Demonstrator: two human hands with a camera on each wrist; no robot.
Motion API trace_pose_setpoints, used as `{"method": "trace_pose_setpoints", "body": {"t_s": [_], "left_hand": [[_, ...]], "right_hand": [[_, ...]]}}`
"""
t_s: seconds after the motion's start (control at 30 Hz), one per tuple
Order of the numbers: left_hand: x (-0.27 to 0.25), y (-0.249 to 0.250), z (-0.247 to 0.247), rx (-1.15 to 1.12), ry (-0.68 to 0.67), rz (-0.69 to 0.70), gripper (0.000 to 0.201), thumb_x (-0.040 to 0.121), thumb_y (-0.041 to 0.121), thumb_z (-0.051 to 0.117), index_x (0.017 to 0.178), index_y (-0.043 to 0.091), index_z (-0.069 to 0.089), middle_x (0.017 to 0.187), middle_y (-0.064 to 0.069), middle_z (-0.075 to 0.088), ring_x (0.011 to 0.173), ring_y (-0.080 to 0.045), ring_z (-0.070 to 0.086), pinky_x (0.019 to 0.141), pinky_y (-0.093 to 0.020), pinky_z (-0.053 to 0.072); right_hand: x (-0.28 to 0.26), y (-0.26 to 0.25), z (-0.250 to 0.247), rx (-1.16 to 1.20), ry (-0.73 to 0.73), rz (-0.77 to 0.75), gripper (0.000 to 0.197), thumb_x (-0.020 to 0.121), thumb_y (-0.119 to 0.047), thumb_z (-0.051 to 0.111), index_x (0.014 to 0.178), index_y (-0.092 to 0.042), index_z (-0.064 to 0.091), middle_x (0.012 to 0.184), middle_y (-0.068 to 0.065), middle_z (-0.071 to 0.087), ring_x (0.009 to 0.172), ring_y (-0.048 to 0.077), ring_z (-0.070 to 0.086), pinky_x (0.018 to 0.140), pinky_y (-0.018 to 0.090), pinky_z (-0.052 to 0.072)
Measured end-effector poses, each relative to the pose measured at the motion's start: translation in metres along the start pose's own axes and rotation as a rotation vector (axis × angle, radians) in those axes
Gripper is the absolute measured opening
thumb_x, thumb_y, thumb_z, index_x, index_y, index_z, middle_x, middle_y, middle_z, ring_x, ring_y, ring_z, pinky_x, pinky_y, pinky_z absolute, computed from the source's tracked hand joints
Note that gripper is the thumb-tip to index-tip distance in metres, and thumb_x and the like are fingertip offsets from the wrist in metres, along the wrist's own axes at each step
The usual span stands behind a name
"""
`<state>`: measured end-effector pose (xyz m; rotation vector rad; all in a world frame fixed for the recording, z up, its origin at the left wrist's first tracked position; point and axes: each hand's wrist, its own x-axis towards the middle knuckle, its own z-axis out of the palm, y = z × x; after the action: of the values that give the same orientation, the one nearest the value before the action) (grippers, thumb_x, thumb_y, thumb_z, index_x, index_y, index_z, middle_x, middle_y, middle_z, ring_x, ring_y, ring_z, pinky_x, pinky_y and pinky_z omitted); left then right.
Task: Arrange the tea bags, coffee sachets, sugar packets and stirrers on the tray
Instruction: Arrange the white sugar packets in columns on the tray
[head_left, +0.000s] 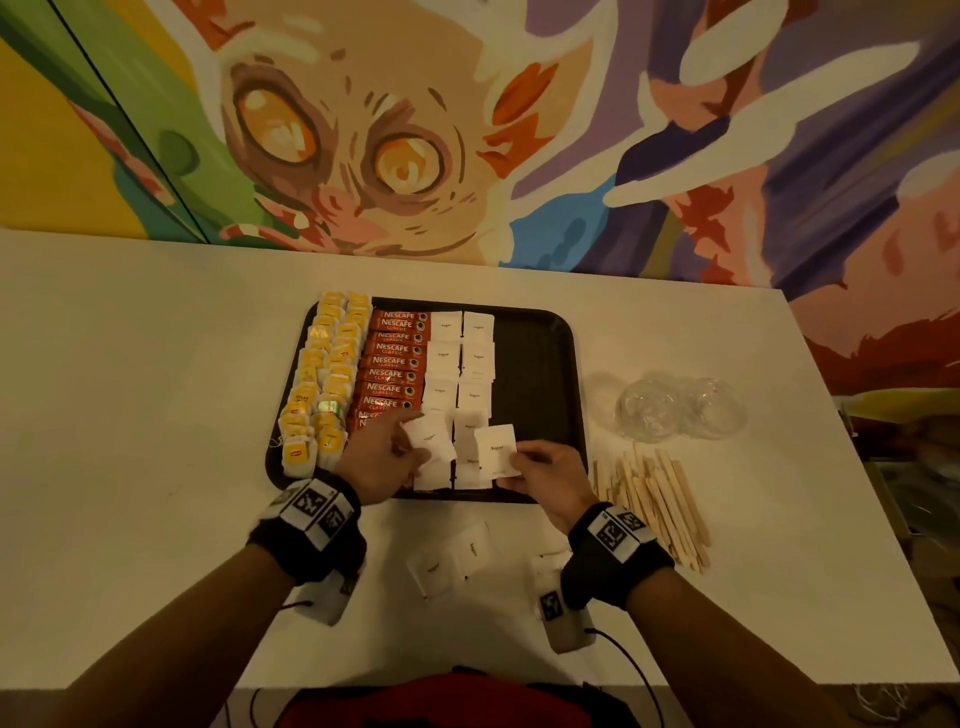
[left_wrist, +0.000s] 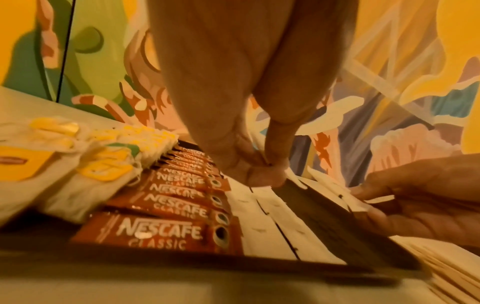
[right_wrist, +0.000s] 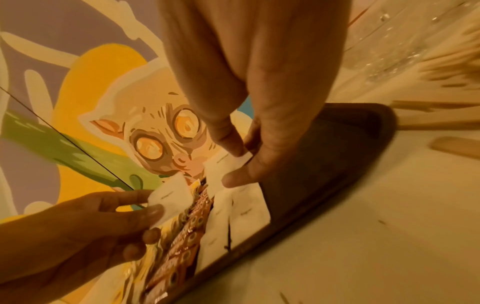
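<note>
1. Pinching one sugar packet (head_left: 497, 451) in the right hand (head_left: 545, 480), thumb above and fingers (right_wrist: 235, 179) below, at the lower right corner of the packet; held above the lower middle of the tray (head_left: 540, 332).
2. Pinching a second sugar packet (head_left: 428, 439) in the left hand (head_left: 376, 460), at its left edge, seen clearly in the right wrist view (right_wrist: 171, 198); raised above the near end of the two white columns.
3. Deciding relation: packet of the right hand just to the right of the second sugar column (head_left: 475, 389), directly beside the bare dark strip of the tray in the centre right of the head view. Probably the start of a third column there, with the flat face down.
4. Nearer to that strip: the right hand. Left hand nearer to the coffee sachets (head_left: 395, 364) and the tea bags (head_left: 324, 374) at the left of the tray.
5. Open room: wide on the right half of the tray, up to the raised rim; narrow between the columns, so risk of disturbing the laid packets.
6. Not yet on the tray: loose sugar packets (head_left: 452, 558) at lower centre on the table (head_left: 130, 364), and stirrers (head_left: 660, 499) at right, long axis running away from the viewer, beside the clear plastic lids (head_left: 675, 408).
</note>
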<state>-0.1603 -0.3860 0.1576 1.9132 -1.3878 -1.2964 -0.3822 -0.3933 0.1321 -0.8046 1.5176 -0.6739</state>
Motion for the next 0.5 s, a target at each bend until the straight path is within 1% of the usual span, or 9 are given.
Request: {"method": "trace_pose_setpoints", "body": {"t_s": [0.03,0.1,0.17,0.2,0.27,0.3,0.33,0.43,0.5], "left_hand": [[0.005,0.002,-0.005,-0.001,0.038,-0.002,0.042,0.085,0.015,0.072,0.120,0.018,0.050,0.088,0.002,0.063,0.074,-0.012,0.064,0.064,-0.028,0.056],[0.015,0.006,-0.012,-0.001,0.105,-0.028,0.034,0.083,0.018,0.074,0.109,0.014,0.053,0.088,0.007,0.062,0.071,-0.001,0.057,0.057,-0.015,0.044],[0.025,0.010,-0.018,0.033,0.174,-0.024,0.030,0.083,0.022,0.074,0.106,0.011,0.059,0.095,0.005,0.062,0.077,-0.002,0.056,0.058,-0.012,0.038],[0.030,0.011,-0.020,0.032,0.204,-0.023,0.030,0.083,0.023,0.074,0.107,0.010,0.061,0.100,0.003,0.063,0.084,-0.006,0.058,0.063,-0.013,0.040],[0.042,0.013,-0.022,0.017,0.248,-0.026,0.031,0.085,0.023,0.072,0.111,0.009,0.063,0.110,-0.001,0.065,0.099,-0.014,0.061,0.079,-0.023,0.048],[0.048,0.014,-0.023,0.022,0.259,-0.031,0.030,0.086,0.022,0.070,0.113,0.010,0.063,0.115,-0.003,0.065,0.106,-0.018,0.061,0.086,-0.027,0.048],[0.054,0.015,-0.023,0.034,0.267,-0.037,0.030,0.088,0.020,0.068,0.115,0.009,0.063,0.119,-0.004,0.064,0.110,-0.020,0.060,0.090,-0.029,0.045],[0.073,0.018,-0.020,0.085,0.291,-0.060,0.029,0.090,0.019,0.065,0.117,0.010,0.064,0.123,-0.006,0.064,0.113,-0.022,0.059,0.092,-0.030,0.044],[0.084,0.016,-0.016,0.134,0.283,-0.103,0.028,0.089,0.021,0.066,0.115,0.010,0.066,0.122,-0.007,0.064,0.113,-0.023,0.059,0.094,-0.031,0.044]], "right_hand": [[0.005,-0.004,0.002,0.013,0.008,0.004,0.019,0.092,-0.005,0.063,0.111,-0.009,0.064,0.118,0.007,0.063,0.104,0.024,0.065,0.075,0.031,0.061],[0.014,-0.011,0.005,0.026,0.027,0.006,0.019,0.092,-0.005,0.063,0.111,-0.009,0.065,0.117,0.007,0.064,0.100,0.021,0.066,0.078,0.034,0.061],[0.025,-0.018,0.009,0.028,0.049,0.009,0.022,0.092,-0.005,0.063,0.113,-0.008,0.064,0.117,0.008,0.064,0.100,0.022,0.066,0.080,0.037,0.061],[0.031,-0.022,0.010,0.027,0.060,0.015,0.023,0.092,-0.005,0.064,0.114,-0.007,0.064,0.118,0.008,0.063,0.101,0.023,0.066,0.080,0.038,0.061],[0.041,-0.030,0.014,0.013,0.073,0.032,0.026,0.092,-0.006,0.064,0.118,-0.008,0.063,0.117,0.008,0.063,0.098,0.023,0.067,0.081,0.039,0.061],[0.046,-0.035,0.015,0.001,0.078,0.041,0.027,0.092,-0.007,0.064,0.119,-0.008,0.063,0.116,0.007,0.064,0.094,0.022,0.069,0.081,0.039,0.061],[0.050,-0.038,0.016,-0.025,0.083,0.044,0.028,0.093,-0.008,0.063,0.120,-0.009,0.063,0.112,0.005,0.065,0.090,0.020,0.069,0.080,0.038,0.061],[0.063,-0.046,0.019,-0.196,0.118,0.013,0.027,0.093,-0.015,0.063,0.120,-0.013,0.063,0.102,0.003,0.066,0.084,0.015,0.064,0.078,0.032,0.060],[0.071,-0.051,0.022,-0.276,0.136,-0.001,0.029,0.093,-0.018,0.064,0.121,-0.013,0.064,0.109,0.006,0.067,0.089,0.017,0.062,0.083,0.034,0.058]]}}
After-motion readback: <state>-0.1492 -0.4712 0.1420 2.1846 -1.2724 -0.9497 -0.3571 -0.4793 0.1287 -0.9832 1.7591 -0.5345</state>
